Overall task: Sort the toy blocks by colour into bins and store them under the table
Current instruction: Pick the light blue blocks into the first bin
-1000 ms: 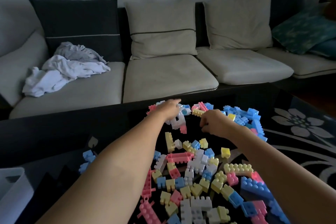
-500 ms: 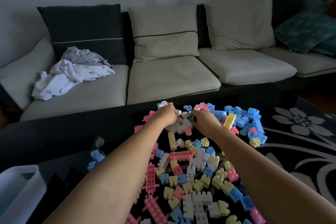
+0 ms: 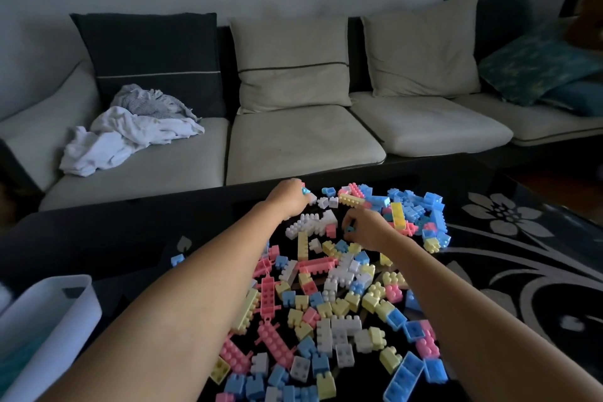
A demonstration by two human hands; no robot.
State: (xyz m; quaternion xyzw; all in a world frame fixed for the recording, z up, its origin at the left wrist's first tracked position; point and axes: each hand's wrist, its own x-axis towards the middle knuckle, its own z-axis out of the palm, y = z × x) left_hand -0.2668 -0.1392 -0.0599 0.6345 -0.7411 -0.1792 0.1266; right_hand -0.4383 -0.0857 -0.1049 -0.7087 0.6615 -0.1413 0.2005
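Observation:
A heap of pastel toy blocks (image 3: 339, 297) in pink, blue, yellow and white covers the dark glass table (image 3: 137, 238). My left hand (image 3: 288, 197) reaches to the far edge of the heap, fingers curled round a small blue block (image 3: 305, 190). My right hand (image 3: 365, 232) is lower and to the right, pinching another small blue block (image 3: 349, 229) just above the heap. A cluster of blue blocks (image 3: 421, 206) lies at the far right of the heap. A white bin (image 3: 49, 313) stands at the near left corner.
A beige sofa (image 3: 293, 143) with cushions runs behind the table, with crumpled white cloths (image 3: 127, 134) on its left seat. The table's right part carries a white flower pattern (image 3: 509, 219). One stray blue block (image 3: 177, 259) lies left of the heap.
My right hand has drawn back toward me and now pinches a blue block. My left hand has stretched further to the heap's far edge. The camera has tilted slightly.

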